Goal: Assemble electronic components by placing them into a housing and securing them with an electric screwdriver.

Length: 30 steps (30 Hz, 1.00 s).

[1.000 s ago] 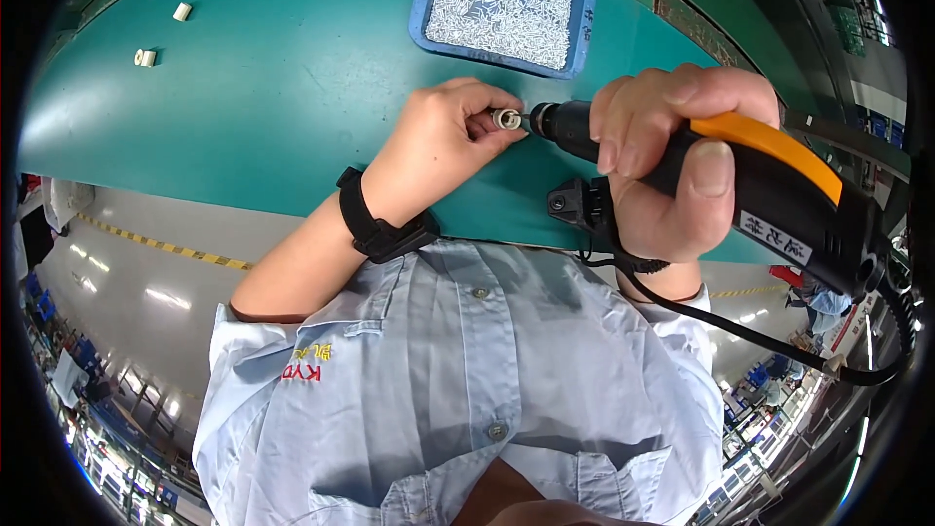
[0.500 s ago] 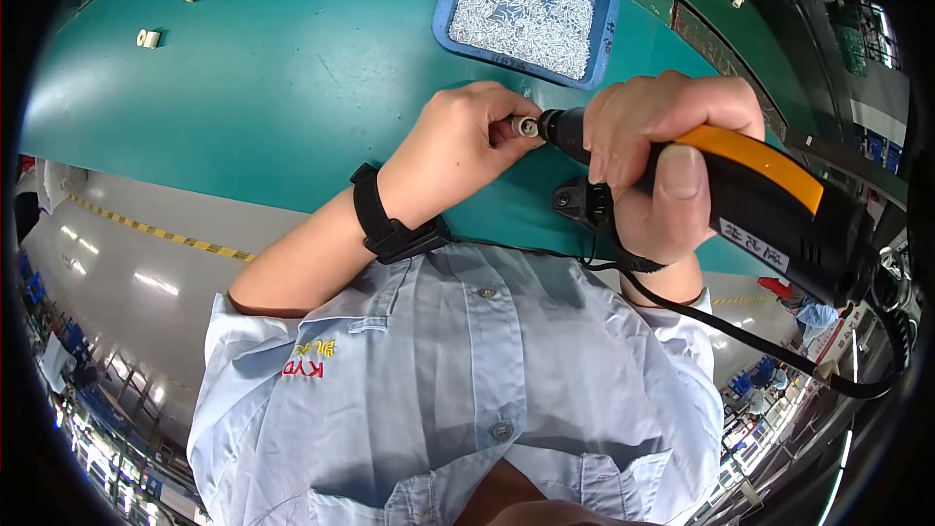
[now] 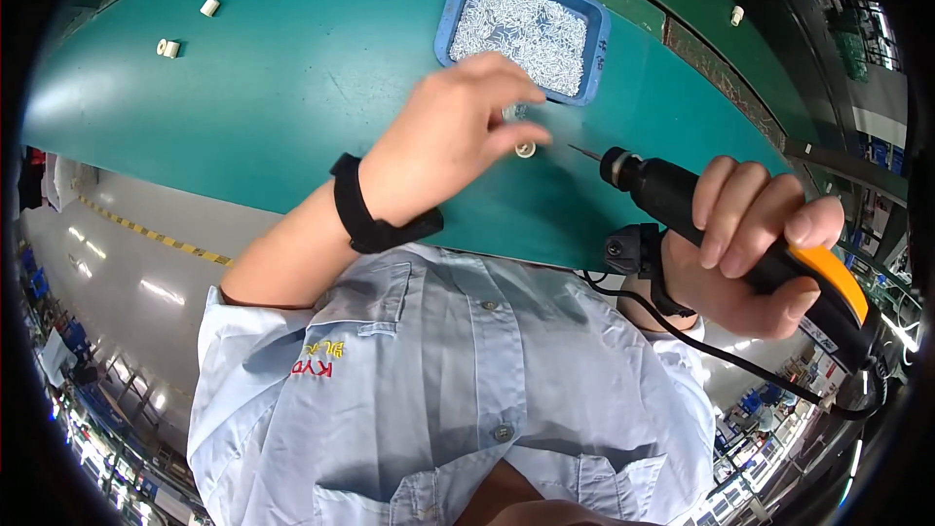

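Note:
My left hand point(image 3: 467, 112), a black band around its wrist, hovers over the green table with thumb and fingers apart. Just below its fingertips is a small cream-coloured cylindrical piece point(image 3: 526, 150), apart from the thumb. A few tiny shiny bits, blurred, show between the fingers; I cannot tell whether they lie on the table. My right hand point(image 3: 750, 234) is wrapped around a black and orange electric screwdriver point(image 3: 664, 193). Its thin bit points left toward the cream piece without touching it. A blue tray point(image 3: 451, 18) full of small silvery screws point(image 3: 526, 34) sits just beyond my left hand.
Two more cream cylindrical pieces point(image 3: 168, 48) stand together at the far left of the green table point(image 3: 292, 107), with another single one point(image 3: 209, 7) behind them. A black cable point(image 3: 721, 353) runs from my right wrist toward the screwdriver's rear. A raised green edge point(image 3: 638, 2) borders the table.
The screwdriver has drawn back to the right, away from the cream piece. My left hand has let go of that piece, its fingers spreading, and shifted slightly left and up toward the tray.

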{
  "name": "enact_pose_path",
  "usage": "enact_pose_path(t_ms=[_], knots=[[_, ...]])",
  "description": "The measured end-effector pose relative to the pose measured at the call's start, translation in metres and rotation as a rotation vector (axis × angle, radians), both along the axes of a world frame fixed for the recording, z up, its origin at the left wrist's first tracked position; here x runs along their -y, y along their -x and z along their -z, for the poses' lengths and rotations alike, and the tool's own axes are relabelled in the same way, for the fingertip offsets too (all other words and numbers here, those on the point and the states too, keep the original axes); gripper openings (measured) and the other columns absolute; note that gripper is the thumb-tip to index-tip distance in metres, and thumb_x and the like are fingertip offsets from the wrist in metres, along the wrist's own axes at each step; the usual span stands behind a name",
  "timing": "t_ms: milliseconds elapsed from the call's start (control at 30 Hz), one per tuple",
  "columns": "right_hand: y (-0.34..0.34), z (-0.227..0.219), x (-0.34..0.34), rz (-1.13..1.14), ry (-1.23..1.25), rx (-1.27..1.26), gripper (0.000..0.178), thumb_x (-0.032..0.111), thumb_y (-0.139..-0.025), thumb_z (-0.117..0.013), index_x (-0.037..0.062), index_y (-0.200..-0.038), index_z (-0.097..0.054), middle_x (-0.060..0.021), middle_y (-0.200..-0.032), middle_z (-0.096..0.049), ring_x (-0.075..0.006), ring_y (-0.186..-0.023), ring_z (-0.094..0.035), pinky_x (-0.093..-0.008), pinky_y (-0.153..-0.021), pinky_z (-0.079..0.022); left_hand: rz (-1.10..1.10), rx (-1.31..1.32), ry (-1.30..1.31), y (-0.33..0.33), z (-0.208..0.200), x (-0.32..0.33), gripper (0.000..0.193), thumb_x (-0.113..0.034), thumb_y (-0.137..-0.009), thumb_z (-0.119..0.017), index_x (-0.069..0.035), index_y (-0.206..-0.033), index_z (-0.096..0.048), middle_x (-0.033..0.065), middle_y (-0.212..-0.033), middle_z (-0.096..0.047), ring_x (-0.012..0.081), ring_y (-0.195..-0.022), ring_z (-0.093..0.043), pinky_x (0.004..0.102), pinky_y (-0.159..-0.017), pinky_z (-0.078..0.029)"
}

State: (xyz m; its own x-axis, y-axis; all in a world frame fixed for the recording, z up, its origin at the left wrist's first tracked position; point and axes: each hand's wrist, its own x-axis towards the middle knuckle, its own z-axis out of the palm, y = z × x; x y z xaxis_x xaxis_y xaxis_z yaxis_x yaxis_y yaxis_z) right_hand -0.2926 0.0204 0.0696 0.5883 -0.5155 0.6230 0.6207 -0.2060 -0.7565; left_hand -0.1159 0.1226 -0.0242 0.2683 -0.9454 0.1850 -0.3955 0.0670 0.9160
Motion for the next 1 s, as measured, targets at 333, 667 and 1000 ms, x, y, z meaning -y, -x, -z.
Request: enact_pose_path(t_ms=[333, 667, 1000], knots=[[0.013, 0.018, -0.003, 0.116, -0.044, -0.054, 0.032, 0.035, -0.093, -0.059, 0.0063, -0.102, -0.048, -0.0014, -0.062, -0.05, -0.013, -0.052, -0.048, -0.0287, -0.051, -0.038, 0.048, 0.609, -0.082, -0.046, 0.015, 0.047, 0.008, -0.007, -0.072, -0.072, -0.003, -0.08, -0.069, 0.0112, -0.087, -0.066, 0.0302, -0.082, -0.062, 0.0403, -0.075, -0.05], [0.012, 0.006, 0.002, 0.073, -0.089, 0.014, 0.04, 0.039, -0.091, -0.066, 0.0077, -0.106, -0.046, -0.0028, -0.065, -0.053, -0.0154, -0.053, -0.051, -0.0306, -0.052, -0.042, 0.017, 0.337, 0.053, -0.025, -0.017, 0.022, 0.008, -0.007, -0.074, -0.074, -0.01, -0.081, -0.072, 0.0068, -0.08, -0.062, 0.0276, -0.081, -0.057, 0.0355, -0.075, -0.047], [0.008, -0.003, -0.01, -0.1, -0.055, -0.001, 0.035, 0.038, -0.096, -0.054, 0.0092, -0.116, -0.049, -0.0005, -0.076, -0.055, -0.0113, -0.065, -0.054, -0.0267, -0.062, -0.04, 0.088, 0.01, 0.049, 0.009, -0.01, -0.017, 0.011, -0.009, -0.071, -0.078, -0.009, -0.08, -0.071, 0.0024, -0.079, -0.058, 0.0228, -0.08, -0.055, 0.0335, -0.073, -0.044]])
